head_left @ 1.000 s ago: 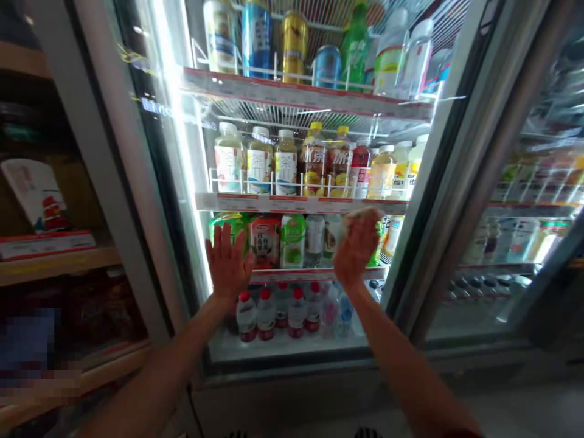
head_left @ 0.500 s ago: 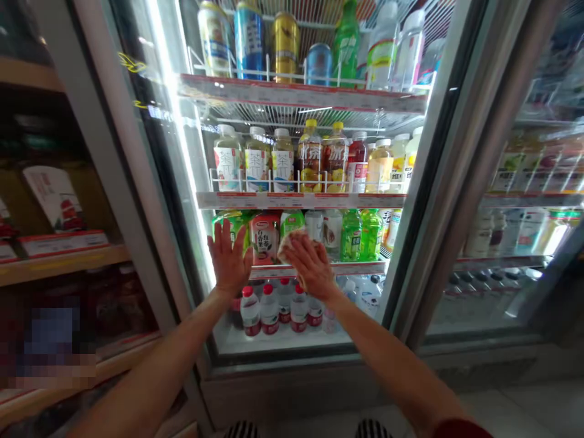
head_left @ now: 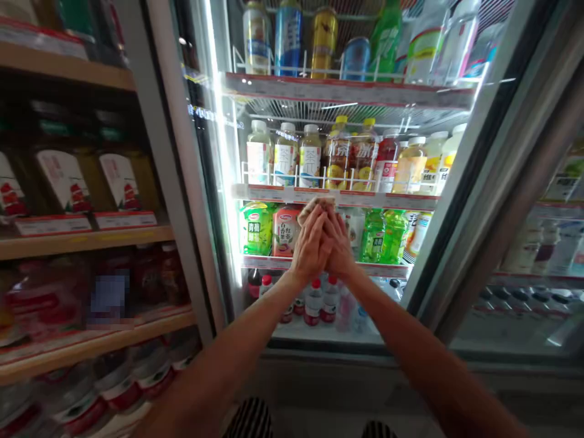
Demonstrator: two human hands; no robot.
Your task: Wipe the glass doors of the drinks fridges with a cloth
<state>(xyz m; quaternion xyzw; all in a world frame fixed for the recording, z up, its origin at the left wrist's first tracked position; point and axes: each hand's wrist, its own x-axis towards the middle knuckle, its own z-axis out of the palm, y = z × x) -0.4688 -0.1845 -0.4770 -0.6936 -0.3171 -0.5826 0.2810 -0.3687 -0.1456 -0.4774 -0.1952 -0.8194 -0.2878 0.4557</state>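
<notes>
My left hand [head_left: 309,246] and my right hand [head_left: 338,246] are together in front of the glass door of a lit drinks cooler [head_left: 387,322]. A crumpled, light brownish cloth [head_left: 311,210] shows above and under their fingers. Both hands grip it, the left overlapping the right, and the cloth is at the level of the third shelf. Behind the hands stand a red tea carton-like bottle [head_left: 283,234] and a green drink bottle [head_left: 256,228]. Most of the cloth is hidden by the fingers.
Upper shelves hold cans [head_left: 287,39] and bottled teas [head_left: 310,158]. Water bottles with red caps [head_left: 312,304] stand at the bottom. To the left is a wooden shelf [head_left: 82,240] with large juice bottles; on the right, a metal door frame [head_left: 497,201] and another cooler section.
My open left hand has moved right and come onto the cloth beside my right hand. The cloth is a little higher against the shelves. The view has shifted left.
</notes>
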